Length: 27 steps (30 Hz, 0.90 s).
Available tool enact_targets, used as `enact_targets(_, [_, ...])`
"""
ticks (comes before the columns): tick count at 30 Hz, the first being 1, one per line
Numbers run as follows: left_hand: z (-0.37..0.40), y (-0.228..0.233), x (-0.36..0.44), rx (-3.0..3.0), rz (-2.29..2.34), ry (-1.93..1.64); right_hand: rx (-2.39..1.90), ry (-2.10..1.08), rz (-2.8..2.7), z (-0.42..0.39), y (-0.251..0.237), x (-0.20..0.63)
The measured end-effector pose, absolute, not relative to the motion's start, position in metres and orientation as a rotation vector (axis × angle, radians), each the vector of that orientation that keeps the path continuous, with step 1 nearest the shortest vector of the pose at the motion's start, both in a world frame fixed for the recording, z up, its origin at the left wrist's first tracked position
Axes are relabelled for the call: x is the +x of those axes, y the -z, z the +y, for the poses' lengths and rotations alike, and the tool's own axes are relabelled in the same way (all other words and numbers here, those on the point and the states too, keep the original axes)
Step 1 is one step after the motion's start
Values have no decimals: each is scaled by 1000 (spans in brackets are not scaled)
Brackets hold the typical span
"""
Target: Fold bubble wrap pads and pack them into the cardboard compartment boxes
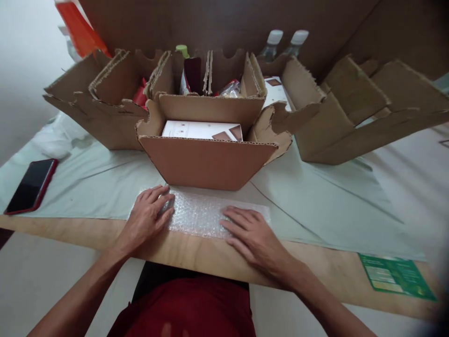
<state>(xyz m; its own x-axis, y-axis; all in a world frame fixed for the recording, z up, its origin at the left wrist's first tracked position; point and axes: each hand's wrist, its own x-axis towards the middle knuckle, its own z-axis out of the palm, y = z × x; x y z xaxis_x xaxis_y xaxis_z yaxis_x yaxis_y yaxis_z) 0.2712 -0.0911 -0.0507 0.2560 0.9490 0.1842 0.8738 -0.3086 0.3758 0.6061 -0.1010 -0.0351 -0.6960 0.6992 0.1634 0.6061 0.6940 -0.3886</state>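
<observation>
A sheet of clear bubble wrap [196, 213] lies flat along the near edge of the table, partly on the pale green cloth. On its left end rests my left hand [149, 213], palm down with the fingers stretched out. My right hand [249, 234] lies on the right part of the sheet, its fingers extended and slightly apart. Neither hand is closed around anything. Just beyond the wrap stands a brown cardboard box [210, 161] with an open top, and inside it is a white printed box [199, 130].
Behind are more cardboard compartments [119, 117] holding packets, with another cardboard box [336, 135] at right. Two white-capped bottles [273, 44] stand at the back. A phone [31, 186] lies at left, near clear plastic [56, 140]. A green card [396, 276] is at the right edge.
</observation>
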Motion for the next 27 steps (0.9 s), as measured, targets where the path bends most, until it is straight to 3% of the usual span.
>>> enact_targets(6, [-98, 49, 238, 2210, 1807, -729, -1492, -212, -2240, -109, 32, 693])
enact_targets(11, [-107, 45, 214, 2078, 2168, -634, -1556, -188, -2320, -79, 39, 670])
enact_targets(18, [-113, 43, 236, 1942, 2143, -763, -1499, -239, -2271, -83, 49, 656])
enact_targets(23, [-112, 5, 211, 1667, 2076, -879, -1504, -782, -2067, -124, 28, 627])
enact_targets(27, [-72, -29, 179, 1877, 2179, -808, -1326, -1329, -1958, -147, 23, 556])
